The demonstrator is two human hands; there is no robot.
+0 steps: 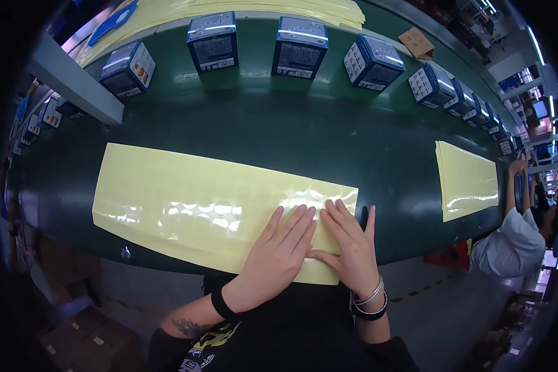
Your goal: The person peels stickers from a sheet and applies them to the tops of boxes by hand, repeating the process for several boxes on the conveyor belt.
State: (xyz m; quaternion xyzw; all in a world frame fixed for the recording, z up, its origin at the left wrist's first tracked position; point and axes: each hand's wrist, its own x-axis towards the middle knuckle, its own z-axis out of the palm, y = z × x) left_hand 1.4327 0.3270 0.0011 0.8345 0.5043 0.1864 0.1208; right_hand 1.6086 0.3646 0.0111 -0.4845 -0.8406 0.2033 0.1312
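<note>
A long pale-yellow glossy sheet (pixel 149 180) lies flat on the dark green work surface (pixel 242 124) in front of me. Rows of round, clear, shiny patches (pixel 208 212) show on it, and they look like transparent stickers. My left hand (pixel 280 251) rests flat on the sheet's right part, fingers stretched out toward the far edge. Beside it, my right hand (pixel 350 248) lies near the sheet's right end with its fingers extended and its thumb pointing toward the left hand. Neither hand grips anything. The palms hide the part of the sheet beneath them.
Blue boxes (pixel 301 49) stand in a row along the far side and continue rightward. More yellow sheets (pixel 468 180) lie at the right, near a co-worker (pixel 511 242). A blue tool (pixel 113 23) rests on sheets at the far left, behind a grey post (pixel 74 80).
</note>
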